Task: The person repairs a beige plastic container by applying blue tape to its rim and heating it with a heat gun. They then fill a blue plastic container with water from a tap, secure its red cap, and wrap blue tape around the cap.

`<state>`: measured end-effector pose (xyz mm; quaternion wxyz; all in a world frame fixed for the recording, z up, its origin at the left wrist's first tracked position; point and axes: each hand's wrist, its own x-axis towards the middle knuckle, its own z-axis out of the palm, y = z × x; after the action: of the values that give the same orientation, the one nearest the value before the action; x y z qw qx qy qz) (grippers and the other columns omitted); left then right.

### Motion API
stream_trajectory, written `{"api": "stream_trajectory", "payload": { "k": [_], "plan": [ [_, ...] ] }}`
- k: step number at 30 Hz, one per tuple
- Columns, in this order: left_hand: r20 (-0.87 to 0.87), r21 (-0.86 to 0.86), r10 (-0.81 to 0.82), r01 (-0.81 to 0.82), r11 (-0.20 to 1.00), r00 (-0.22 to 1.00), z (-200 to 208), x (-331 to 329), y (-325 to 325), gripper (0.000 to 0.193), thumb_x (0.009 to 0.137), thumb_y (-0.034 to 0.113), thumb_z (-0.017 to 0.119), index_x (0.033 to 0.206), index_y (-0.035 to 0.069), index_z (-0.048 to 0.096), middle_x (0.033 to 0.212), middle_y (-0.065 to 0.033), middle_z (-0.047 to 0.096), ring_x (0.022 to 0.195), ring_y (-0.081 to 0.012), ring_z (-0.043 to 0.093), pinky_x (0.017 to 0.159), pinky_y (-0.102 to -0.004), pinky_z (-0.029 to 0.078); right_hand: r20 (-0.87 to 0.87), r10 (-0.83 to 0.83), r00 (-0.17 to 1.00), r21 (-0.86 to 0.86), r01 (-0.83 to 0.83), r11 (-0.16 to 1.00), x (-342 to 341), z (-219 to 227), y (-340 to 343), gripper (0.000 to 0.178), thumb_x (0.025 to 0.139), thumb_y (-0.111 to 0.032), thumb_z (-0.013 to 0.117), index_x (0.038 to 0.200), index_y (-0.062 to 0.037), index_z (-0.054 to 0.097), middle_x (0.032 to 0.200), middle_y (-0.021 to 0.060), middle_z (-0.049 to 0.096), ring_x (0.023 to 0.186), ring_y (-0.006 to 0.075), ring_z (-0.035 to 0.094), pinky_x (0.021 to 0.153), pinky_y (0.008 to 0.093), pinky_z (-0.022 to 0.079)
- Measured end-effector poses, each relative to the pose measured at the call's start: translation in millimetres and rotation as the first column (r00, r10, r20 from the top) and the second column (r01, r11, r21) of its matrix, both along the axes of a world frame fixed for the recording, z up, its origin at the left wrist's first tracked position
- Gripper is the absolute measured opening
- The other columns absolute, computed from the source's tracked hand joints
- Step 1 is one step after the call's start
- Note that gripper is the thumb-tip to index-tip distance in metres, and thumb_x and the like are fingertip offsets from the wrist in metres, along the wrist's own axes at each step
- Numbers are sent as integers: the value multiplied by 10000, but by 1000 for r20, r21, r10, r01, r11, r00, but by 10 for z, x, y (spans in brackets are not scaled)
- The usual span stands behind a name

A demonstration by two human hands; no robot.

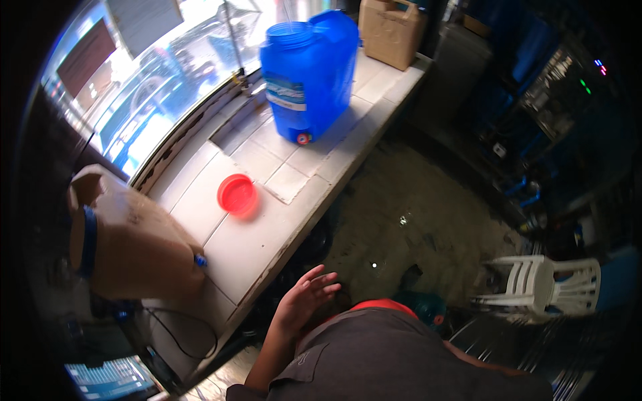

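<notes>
My left hand hangs beside the counter's near edge, its fingers loosely apart and nothing in them. Only a bit of my right forearm shows past the dark shirt at the lower right; the hand itself is out of sight. A blue water jug stands upright in the recessed part of the tiled counter, its wide mouth uncovered and a red-centred spigot at its base. Something thin and clear, a stream or a tube, comes down at its mouth. Nearer lies a round red cap, slightly blurred. Neither hand touches these things.
A beige jug with a blue cap stands at the counter's left, and another tan container at its far end. A window lines the back. White plastic chair at right; lit screen at lower left.
</notes>
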<state>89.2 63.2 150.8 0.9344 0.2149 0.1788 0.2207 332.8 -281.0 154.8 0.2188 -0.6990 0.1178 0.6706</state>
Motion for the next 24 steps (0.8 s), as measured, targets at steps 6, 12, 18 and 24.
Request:
{"api": "stream_trajectory", "payload": {
  "k": [6,12,18,24],
  "plan": [
    [-11,16,141,-141,990,990,-27,-201,-119,550,926,313,482,1398,77,329,1370,-158,442,1246,-312,452,1053,-426,320,281,459,843,-68,-459,886,792,-386,466,795,814,-508,622,1386,-46,318,1385,151,386,1264,278,380,1023,435,341],
    [-36,70,338,-335,940,940,36,-640,-250,568,925,326,489,1412,93,312,1379,-146,437,1246,-296,456,1048,-423,331,707,453,543,242,-787,567,755,-644,2143,543,834,-303,661,1256,-18,472,1270,172,465,1085,241,541,923,339,445],
    [-16,106,513,-509,854,858,185,-1139,-421,516,953,302,448,1409,96,322,1359,-137,460,1228,-286,473,1019,-395,361,720,470,511,569,-822,22,-657,260,3610,390,849,-217,637,1190,-55,539,1208,104,507,988,210,580,855,319,479],
    [-43,137,625,-615,776,779,237,-1760,-615,519,975,347,414,1418,99,308,1378,-165,427,1241,-322,454,1016,-413,381,858,362,364,498,-762,-414,-1804,1110,3934,315,847,-155,629,1139,-53,575,1194,111,532,1126,264,522,955,342,417]
  ]
}}
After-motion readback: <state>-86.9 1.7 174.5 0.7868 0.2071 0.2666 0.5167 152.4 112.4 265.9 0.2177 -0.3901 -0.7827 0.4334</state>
